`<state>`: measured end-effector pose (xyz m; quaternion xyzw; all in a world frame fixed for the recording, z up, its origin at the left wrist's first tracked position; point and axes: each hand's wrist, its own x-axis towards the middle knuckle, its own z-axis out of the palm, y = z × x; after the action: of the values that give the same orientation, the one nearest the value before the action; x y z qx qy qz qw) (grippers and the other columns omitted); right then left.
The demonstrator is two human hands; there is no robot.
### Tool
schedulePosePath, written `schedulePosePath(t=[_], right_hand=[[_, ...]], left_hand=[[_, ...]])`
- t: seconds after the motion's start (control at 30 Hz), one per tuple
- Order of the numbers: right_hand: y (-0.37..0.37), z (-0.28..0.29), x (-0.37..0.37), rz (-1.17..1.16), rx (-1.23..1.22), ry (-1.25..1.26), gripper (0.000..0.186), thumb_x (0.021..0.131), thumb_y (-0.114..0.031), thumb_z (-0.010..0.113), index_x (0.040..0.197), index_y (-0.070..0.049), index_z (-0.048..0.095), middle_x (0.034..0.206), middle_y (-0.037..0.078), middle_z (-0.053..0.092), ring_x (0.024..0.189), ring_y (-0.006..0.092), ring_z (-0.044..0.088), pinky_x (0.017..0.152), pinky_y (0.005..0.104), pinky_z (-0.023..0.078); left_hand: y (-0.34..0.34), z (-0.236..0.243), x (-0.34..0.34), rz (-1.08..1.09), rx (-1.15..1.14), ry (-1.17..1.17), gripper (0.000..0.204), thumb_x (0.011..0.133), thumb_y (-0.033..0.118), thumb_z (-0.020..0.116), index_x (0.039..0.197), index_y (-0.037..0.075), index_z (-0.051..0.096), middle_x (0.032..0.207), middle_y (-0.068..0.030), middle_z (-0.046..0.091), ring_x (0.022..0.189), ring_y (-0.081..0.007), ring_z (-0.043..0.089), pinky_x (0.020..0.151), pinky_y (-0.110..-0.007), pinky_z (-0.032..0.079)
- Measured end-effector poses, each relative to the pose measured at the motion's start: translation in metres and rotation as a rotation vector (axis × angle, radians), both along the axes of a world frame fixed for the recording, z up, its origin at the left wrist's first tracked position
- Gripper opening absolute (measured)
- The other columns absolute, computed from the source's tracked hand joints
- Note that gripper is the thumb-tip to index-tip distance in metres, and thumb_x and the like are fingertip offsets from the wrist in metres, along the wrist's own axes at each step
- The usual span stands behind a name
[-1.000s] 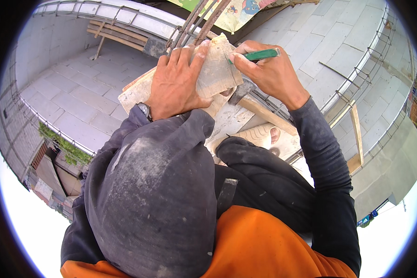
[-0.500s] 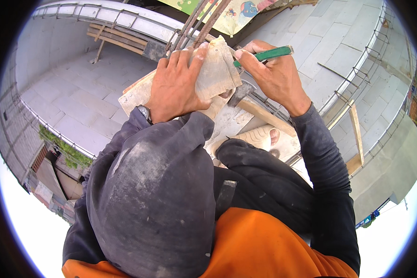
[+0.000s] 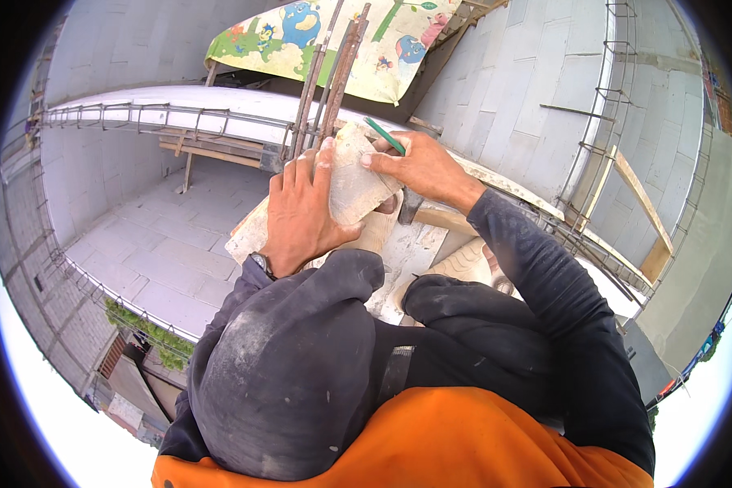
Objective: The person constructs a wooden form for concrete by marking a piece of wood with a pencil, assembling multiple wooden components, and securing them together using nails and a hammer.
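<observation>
Pencil now leftward in right hand

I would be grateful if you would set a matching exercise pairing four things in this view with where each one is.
Column one
1. Slim green pencil-like tool
2. Pale, dusty, flat board
3. Yellow-green sheet printed with cartoon animals
4. Bright orange cloth top

Column two
A. Partly hidden behind rusty upright steel bars
B. Along the picture's lower edge
C. Under the spread left hand
D. Between the fingers of the right hand

Right pairs: 1-D, 2-C, 3-A, 4-B.
</observation>
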<state>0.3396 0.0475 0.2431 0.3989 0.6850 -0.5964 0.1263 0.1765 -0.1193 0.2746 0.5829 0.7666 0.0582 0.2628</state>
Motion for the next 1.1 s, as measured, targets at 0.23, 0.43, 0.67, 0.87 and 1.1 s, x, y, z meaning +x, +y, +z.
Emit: schedulePosePath(t=[0.23,0.43,0.67,0.87,1.1], right_hand=[[0.005,-0.013,0.007,-0.296,-0.461,0.017,0.058,0.097,-0.054,0.063,0.116,-0.001,0.075,0.079,0.009,0.066,0.056,0.0112,0.052,0.048,0.0293,0.038],[0.003,-0.024,0.017,-0.367,-0.568,0.108,0.052,0.103,-0.049,0.058,0.120,-0.002,0.074,0.099,0.007,0.075,0.049,0.0036,0.044,0.037,0.0208,0.028],[0.034,-0.021,0.013,-0.407,-0.237,0.237,0.051,0.098,-0.050,0.065,0.114,-0.003,0.075,0.091,0.007,0.075,0.055,0.0094,0.052,0.052,0.0259,0.044],[0.070,0.021,-0.004,-0.313,0.097,0.334,0.065,0.086,-0.063,0.071,0.112,-0.004,0.077,0.090,0.013,0.073,0.078,0.0204,0.069,0.075,0.0328,0.053],[0.098,0.067,-0.027,0.184,0.326,0.306,0.097,0.061,-0.077,0.081,0.121,-0.002,0.074,0.105,0.025,0.074,0.093,0.0369,0.074,0.088,0.0377,0.057]], left_hand=[[0.003,0.006,0.000,-0.048,-0.036,0.031,0.124,0.058,0.039,0.089,0.159,0.003,0.027,0.142,-0.0230,0.046,0.130,-0.0406,0.047,0.106,-0.051,0.039],[0.012,0.013,-0.015,-0.010,-0.072,-0.135,0.125,0.057,0.039,0.089,0.160,0.003,0.029,0.141,-0.0252,0.050,0.132,-0.0427,0.049,0.111,-0.052,0.039],[0.028,0.019,-0.082,0.274,-0.088,-0.942,0.126,0.061,0.055,0.083,0.160,-0.002,0.031,0.153,-0.0198,0.047,0.142,-0.0313,0.046,0.118,-0.041,0.035],[0.034,0.017,-0.112,0.397,-0.206,-1.061,0.131,0.059,0.064,0.079,0.160,-0.003,0.031,0.155,-0.0192,0.044,0.142,-0.0287,0.046,0.119,-0.039,0.032],[0.134,0.051,-0.075,-0.161,-0.304,-0.727,0.121,0.057,0.056,0.078,0.155,-0.004,0.040,0.148,-0.0271,0.050,0.138,-0.0356,0.049,0.119,-0.040,0.032]])
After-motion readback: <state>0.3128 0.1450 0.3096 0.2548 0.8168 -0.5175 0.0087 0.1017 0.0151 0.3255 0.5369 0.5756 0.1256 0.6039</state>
